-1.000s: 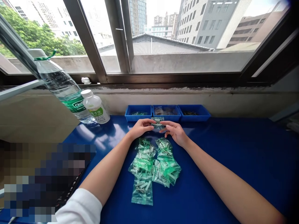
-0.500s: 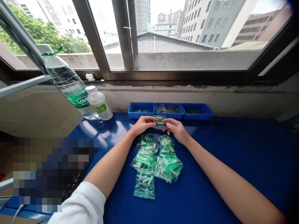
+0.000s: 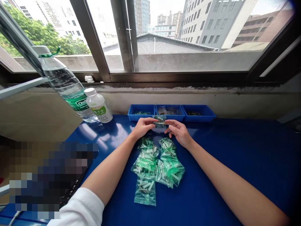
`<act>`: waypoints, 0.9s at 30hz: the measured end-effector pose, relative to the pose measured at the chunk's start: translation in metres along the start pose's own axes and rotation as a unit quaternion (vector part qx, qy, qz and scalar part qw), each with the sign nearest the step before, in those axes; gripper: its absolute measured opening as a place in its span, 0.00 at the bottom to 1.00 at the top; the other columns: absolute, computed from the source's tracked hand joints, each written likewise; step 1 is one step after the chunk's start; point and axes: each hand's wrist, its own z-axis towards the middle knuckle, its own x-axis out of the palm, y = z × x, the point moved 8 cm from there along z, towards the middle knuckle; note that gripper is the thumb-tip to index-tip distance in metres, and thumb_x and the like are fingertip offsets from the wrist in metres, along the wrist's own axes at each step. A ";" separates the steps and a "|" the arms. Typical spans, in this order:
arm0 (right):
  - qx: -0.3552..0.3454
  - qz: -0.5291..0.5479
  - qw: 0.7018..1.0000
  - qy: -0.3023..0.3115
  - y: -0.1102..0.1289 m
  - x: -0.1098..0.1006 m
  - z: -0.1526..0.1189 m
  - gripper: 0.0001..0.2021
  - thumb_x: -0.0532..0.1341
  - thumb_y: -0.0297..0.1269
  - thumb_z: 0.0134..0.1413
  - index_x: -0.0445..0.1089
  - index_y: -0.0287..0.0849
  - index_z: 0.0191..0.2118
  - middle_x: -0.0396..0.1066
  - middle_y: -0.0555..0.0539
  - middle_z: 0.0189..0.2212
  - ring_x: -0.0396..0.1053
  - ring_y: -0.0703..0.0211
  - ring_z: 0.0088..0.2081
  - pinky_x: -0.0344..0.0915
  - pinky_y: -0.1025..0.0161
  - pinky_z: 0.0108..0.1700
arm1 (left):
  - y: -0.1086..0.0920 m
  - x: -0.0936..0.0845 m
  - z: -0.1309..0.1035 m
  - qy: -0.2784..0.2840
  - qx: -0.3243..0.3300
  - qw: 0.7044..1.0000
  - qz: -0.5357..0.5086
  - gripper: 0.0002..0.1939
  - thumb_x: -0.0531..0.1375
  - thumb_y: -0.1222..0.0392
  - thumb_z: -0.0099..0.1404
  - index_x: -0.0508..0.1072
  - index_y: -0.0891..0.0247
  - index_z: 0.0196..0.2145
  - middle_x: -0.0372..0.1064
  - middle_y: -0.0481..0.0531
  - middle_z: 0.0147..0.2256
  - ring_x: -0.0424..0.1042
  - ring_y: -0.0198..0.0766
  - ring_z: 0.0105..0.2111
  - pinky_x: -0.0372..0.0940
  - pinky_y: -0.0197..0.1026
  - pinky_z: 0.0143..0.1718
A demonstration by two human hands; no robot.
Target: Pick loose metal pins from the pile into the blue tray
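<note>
My left hand [image 3: 142, 126] pinches the left edge of a small clear plastic bag [image 3: 160, 122] with metal screws or pins inside. At the bag's right edge, the fingers of my right hand [image 3: 179, 132] are closed on it. The bag is held up just in front of the blue bins. Nearer to me, between my forearms, lie two overlapping rows of greenish plastic bags: a left row [image 3: 145, 169] and a right row [image 3: 169, 166]. White strips and metal pieces show through their plastic.
Three blue bins stand against the wall: a left bin [image 3: 141, 117] with greenish bags, a middle bin [image 3: 171, 117] with clear bags, a right bin [image 3: 199, 118] with dark metal parts. A large water bottle [image 3: 64, 84] and a white bottle [image 3: 100, 108] stand at left on the blue table [image 3: 225, 163].
The bag between my hands has turned a little and shows more of its face. Both hands keep nearly the same place; the view has shifted slightly.
</note>
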 end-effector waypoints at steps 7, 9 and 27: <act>0.007 -0.001 1.000 -0.016 0.002 -0.002 0.000 0.26 0.65 0.46 0.47 0.64 0.42 0.51 0.69 0.40 0.47 0.71 0.60 0.29 0.62 0.66 0.22 | -0.018 -0.007 -0.003 -0.055 0.109 0.991 0.049 0.20 0.57 0.68 0.49 0.78 0.65 0.41 0.73 0.52 0.35 0.69 0.32 0.26 0.64 0.34 0.27; 0.011 -0.009 1.000 -0.021 0.001 -0.002 0.001 0.26 0.65 0.46 0.47 0.63 0.42 0.51 0.71 0.40 0.44 0.71 0.60 0.29 0.62 0.66 0.22 | -0.027 -0.008 -0.008 -0.086 0.167 0.975 0.120 0.25 0.55 0.69 0.48 0.76 0.64 0.44 0.72 0.54 0.44 0.69 0.31 0.26 0.63 0.34 0.26; -0.201 -0.458 0.841 0.204 0.030 0.045 -0.025 0.24 0.62 0.51 0.51 0.69 0.39 0.49 0.72 0.39 0.44 0.66 0.49 0.45 0.63 0.52 0.47 | -0.041 -0.023 -0.018 -0.293 0.163 0.811 0.479 0.33 0.56 0.64 0.56 0.59 0.63 0.60 0.53 0.63 0.61 0.68 0.51 0.50 0.58 0.51 0.52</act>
